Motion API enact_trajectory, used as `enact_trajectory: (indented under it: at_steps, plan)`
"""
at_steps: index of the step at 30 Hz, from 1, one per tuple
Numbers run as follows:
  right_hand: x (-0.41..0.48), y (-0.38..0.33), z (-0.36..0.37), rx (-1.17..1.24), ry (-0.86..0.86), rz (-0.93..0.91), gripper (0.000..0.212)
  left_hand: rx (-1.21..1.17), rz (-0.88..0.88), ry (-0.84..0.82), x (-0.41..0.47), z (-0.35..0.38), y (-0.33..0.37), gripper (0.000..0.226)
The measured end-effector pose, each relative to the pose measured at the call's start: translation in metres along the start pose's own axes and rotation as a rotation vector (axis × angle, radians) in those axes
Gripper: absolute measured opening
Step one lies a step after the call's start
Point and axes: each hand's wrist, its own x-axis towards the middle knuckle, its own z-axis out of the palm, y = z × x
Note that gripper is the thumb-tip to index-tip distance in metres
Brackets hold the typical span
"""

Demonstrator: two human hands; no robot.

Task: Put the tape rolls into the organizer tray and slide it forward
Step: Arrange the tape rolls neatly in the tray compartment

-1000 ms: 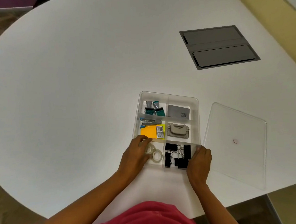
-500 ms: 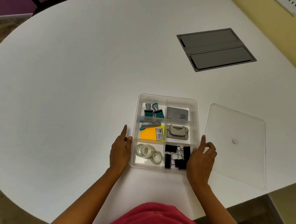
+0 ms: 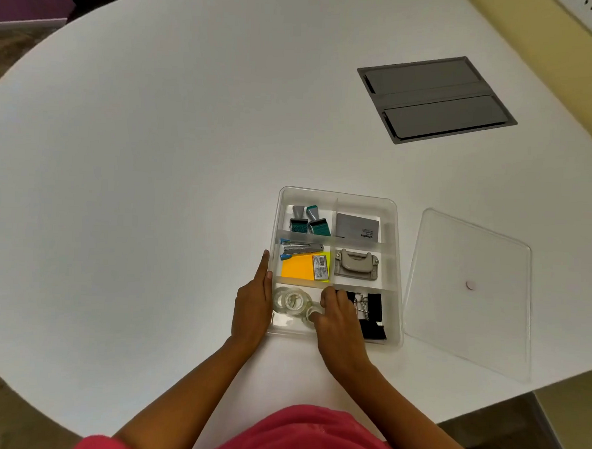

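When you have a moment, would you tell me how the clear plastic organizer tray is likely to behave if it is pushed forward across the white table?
The clear plastic organizer tray will probably slide easily, since the white table looks smooth. It sits low and flat, so tipping seems unlikely. The clear tape rolls lie loose and may shift.

You can read one word only: "camlin", printed sideways on the grey box (image 3: pixel 357 227) in the tray's upper right compartment. The barcode label (image 3: pixel 320 267) on the orange pad is too small to read.
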Motion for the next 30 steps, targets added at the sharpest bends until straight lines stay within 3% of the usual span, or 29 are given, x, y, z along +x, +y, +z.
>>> enact_trajectory:
  at_steps: [6, 11, 15, 22, 30]
  plan:
    - [-0.003, 0.002, 0.001, -0.054, -0.065, 0.027, 0.02, -0.008, 0.018, 0.004, 0.002, 0.0, 0.001, 0.048]
    - [0.0, 0.002, -0.001, -0.007, -0.007, 0.062, 0.02, 0.004, 0.017, 0.026, 0.003, 0.002, -0.003, 0.047]
    - [0.015, -0.002, -0.007, 0.04, 0.054, 0.107, 0.029, 0.023, 0.02, 0.029, 0.003, 0.002, -0.003, 0.046]
    - [0.034, -0.018, -0.001, 0.025, -0.149, 0.149, 0.065, 0.006, 0.012, 0.014, 0.004, 0.002, -0.004, 0.048]
    - [0.04, -0.019, -0.004, 0.01, -0.14, 0.164, 0.064, 0.015, 0.01, 0.022, 0.004, 0.002, -0.004, 0.047]
